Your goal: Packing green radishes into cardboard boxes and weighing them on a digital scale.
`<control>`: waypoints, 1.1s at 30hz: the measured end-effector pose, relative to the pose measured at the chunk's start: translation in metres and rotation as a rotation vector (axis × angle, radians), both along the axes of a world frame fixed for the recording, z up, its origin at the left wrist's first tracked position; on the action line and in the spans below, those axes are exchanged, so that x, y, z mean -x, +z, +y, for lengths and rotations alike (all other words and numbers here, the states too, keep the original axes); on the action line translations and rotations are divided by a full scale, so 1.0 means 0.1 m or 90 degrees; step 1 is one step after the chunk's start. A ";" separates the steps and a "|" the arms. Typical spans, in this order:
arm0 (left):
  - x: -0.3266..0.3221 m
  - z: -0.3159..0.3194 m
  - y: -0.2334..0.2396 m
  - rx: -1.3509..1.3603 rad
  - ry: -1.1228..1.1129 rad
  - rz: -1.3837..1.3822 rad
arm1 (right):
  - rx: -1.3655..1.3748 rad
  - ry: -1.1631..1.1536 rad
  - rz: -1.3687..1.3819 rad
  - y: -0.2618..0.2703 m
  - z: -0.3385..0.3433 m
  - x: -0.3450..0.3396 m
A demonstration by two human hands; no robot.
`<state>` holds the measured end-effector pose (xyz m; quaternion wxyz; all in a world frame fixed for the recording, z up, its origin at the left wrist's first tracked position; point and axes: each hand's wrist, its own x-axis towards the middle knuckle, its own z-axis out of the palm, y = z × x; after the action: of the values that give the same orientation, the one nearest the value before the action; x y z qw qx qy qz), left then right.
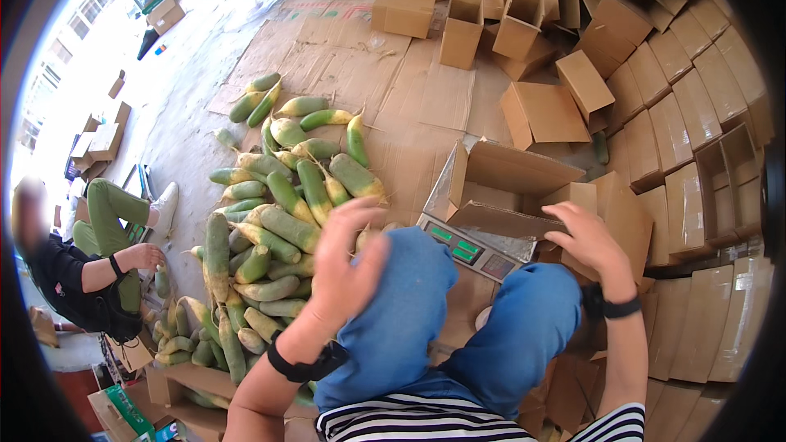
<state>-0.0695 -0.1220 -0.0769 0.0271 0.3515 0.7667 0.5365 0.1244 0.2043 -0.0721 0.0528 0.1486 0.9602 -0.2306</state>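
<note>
A heap of green radishes (288, 227) with pale yellow tips lies on flattened cardboard to my left. My left hand (350, 261) is raised over my left knee at the edge of the heap, thumb and fingers apart, holding nothing. In front of my knees, an open cardboard carton (491, 212) rests on a digital platform scale (470, 245) with lit green displays. My right hand (583, 236) hovers by the carton's right side, fingers spread and nothing in the grasp. Whether its fingertips touch the carton flap I cannot tell.
Stacked cartons (672, 116) form a wall on the right. Several loose open cartons (463, 27) lie at the back. To the left a seated person (92, 276) holds a radish (162, 281). Another open carton (196, 380) with radishes stands at lower left.
</note>
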 end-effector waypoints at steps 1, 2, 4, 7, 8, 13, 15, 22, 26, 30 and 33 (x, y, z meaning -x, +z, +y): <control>0.13 -0.13 -0.20 0.000 0.087 -0.154 | 0.047 -0.022 0.021 0.25 -0.15 -0.03; 0.31 -0.36 -0.47 0.134 0.105 -0.042 | 0.095 -0.027 0.025 0.45 -0.30 -0.09; 0.62 -0.87 -0.99 0.396 0.129 0.099 | 0.152 -0.026 0.033 0.66 -0.59 -0.29; 0.90 -1.08 -1.68 0.643 0.063 0.218 | 0.001 0.009 0.042 0.66 -0.92 -0.64; 0.96 -1.11 -1.88 0.777 0.000 0.317 | -0.080 0.002 0.077 0.60 -1.00 -0.68; 1.14 -1.11 -2.66 0.905 -0.120 0.422 | -0.102 -0.075 0.140 0.44 -0.97 -0.84; 1.20 -1.12 -2.85 0.945 -0.132 0.487 | -0.096 -0.111 0.129 0.43 -0.95 -0.86; 1.33 -1.17 -2.87 0.875 -0.147 0.537 | -0.087 -0.144 0.136 0.43 -0.92 -0.84; 1.21 -0.80 -1.80 0.732 -0.138 0.234 | -0.081 -0.130 0.142 0.47 -0.88 -0.81; 1.15 -1.09 -1.23 0.313 0.100 -0.052 | -0.031 -0.091 0.138 0.44 -0.80 -0.68; 0.95 -0.81 -0.41 0.114 0.102 -0.173 | 0.036 0.001 0.169 0.57 -0.64 -0.36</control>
<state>-0.1640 -0.2034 -0.1184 0.1187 0.2095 0.8264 0.5090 0.1600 0.1403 -0.0147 -0.0705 0.1148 0.9518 -0.2755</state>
